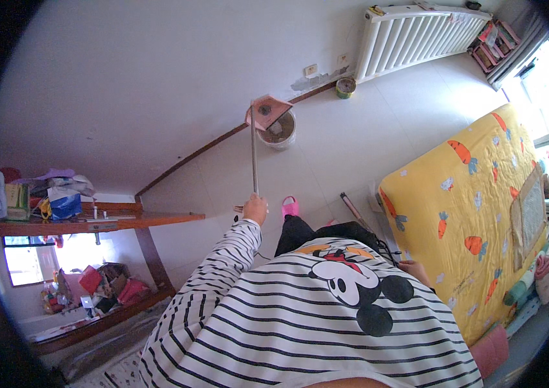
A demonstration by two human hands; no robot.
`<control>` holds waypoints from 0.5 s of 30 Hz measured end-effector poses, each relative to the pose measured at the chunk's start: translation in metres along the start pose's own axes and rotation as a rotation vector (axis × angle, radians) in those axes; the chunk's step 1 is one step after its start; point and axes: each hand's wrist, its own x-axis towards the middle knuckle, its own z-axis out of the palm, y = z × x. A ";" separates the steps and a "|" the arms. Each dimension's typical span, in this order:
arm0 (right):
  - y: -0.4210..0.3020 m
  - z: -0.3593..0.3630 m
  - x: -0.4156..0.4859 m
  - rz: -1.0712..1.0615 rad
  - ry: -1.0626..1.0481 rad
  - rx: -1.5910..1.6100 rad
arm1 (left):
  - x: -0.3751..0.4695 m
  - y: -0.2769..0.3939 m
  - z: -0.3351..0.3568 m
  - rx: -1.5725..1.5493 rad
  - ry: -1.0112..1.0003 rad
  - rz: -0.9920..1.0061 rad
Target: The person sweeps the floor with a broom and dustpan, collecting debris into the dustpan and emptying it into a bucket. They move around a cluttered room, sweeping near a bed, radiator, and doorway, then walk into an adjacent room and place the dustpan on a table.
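Note:
My left hand is closed around the long handle of a pink dustpan. The dustpan's pan is tilted over the rim of a round waste bin that stands by the wall and has some litter inside. My right hand is low at my right side, partly hidden by my striped shirt, beside the edge of the bed. Near it lie dark cords, and a long stick or pole rests at a slant; whether the right hand holds either is unclear.
A bed with a yellow carrot-print sheet fills the right. A white radiator and a small round tin are at the wall. On the left stands a wooden dresser with a mirror and bags.

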 end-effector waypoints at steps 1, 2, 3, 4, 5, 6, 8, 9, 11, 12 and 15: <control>0.000 0.000 0.000 0.021 0.028 -0.044 | -0.002 0.003 0.002 -0.013 -0.012 -0.040; 0.000 0.000 0.001 -0.010 0.005 -0.003 | -0.005 0.007 0.004 -0.003 0.020 -0.056; 0.000 -0.001 0.001 -0.010 0.028 0.014 | -0.009 0.010 0.008 0.012 0.035 -0.073; 0.000 -0.001 0.002 -0.010 0.050 0.032 | -0.012 0.012 0.012 0.028 0.050 -0.089; 0.000 -0.001 0.003 -0.067 0.030 -0.028 | -0.014 0.011 0.016 0.038 0.041 -0.073; 0.000 -0.002 0.003 -0.124 0.009 -0.086 | -0.014 0.009 0.022 0.048 0.032 -0.057; -0.001 -0.003 0.004 -0.141 0.005 -0.098 | -0.012 0.003 0.037 0.085 0.018 -0.077; 0.000 -0.003 0.005 -0.100 0.020 -0.054 | -0.008 0.000 0.044 0.110 0.010 -0.117; 0.000 -0.005 0.005 -0.055 0.024 -0.018 | 0.000 -0.004 0.054 0.191 0.027 -0.082; 0.000 -0.006 0.005 -0.047 0.011 -0.026 | 0.003 -0.005 0.056 0.251 0.049 -0.007; 0.002 -0.008 0.005 -0.041 0.006 -0.037 | 0.002 0.001 0.050 0.162 0.077 0.001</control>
